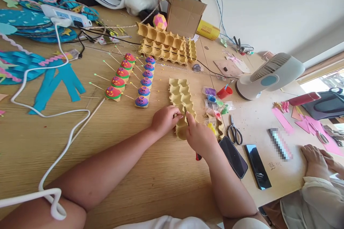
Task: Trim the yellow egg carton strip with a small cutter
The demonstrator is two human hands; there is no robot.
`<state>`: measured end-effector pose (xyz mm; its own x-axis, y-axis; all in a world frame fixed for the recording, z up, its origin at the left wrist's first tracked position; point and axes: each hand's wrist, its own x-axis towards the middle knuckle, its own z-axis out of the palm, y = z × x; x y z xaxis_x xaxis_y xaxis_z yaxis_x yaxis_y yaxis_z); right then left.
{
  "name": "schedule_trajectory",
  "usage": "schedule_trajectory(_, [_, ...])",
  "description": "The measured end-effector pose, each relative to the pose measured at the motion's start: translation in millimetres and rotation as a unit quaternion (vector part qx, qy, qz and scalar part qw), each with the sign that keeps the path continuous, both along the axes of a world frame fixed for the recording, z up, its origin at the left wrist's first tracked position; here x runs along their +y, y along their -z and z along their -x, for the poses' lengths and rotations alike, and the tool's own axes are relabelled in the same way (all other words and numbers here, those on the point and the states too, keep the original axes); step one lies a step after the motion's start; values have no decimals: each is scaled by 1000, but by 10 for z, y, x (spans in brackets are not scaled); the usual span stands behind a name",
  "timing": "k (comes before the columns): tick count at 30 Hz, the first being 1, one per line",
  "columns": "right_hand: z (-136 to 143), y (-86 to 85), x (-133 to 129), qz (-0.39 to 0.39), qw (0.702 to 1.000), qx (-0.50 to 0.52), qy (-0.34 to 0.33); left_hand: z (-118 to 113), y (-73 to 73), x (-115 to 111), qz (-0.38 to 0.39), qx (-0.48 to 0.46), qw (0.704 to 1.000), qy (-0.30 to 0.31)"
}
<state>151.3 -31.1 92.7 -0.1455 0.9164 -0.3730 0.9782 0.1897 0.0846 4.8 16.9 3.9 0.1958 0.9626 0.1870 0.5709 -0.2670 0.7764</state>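
A tan egg carton (177, 89) lies open on the wooden table, its rows of cups running away from me. My left hand (167, 120) is at its left edge, fingers closed on the carton's side. My right hand (200, 136) is closed round a slim tool over the near half of the carton; a red and black end (198, 156) shows below the palm. The tool's tip lies among the cups, mostly hidden by the fingers. Left of the carton stand a purple painted egg-cup strip (142, 101) and a red and green one (113, 93), both with pins stuck in.
Small bags of coloured clay (211, 100), a red cup (224, 93), scissors (234, 130) and two phones (233, 157) lie to the right. Further right are a white fan (268, 75) and another person's hands (317, 157). More cartons (163, 52) stand behind. A white cable (63, 154) crosses the left.
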Motion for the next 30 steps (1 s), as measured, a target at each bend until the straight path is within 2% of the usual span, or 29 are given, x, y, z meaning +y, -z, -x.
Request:
schedule_trajectory(3, [-61, -39, 41, 1, 999, 33, -1, 5, 13, 2, -5, 1, 1000, -2])
schedule_trajectory(6, [-146, -184, 6, 12, 998, 54, -4, 11, 24, 6, -16, -9, 1000, -4])
schedule_trajectory(11, [-167, -358, -138, -8, 1000, 15, 2, 19, 37, 16, -15, -19, 1000, -13])
schedule_trajectory(15, [-125, -330, -197, -1, 999, -3, -33, 18, 46, 21, -16, -25, 1000, -12])
schedule_trajectory(30, [-91, -220, -195, -3, 998, -44, -35, 23, 56, 26, -13, -37, 999, -6])
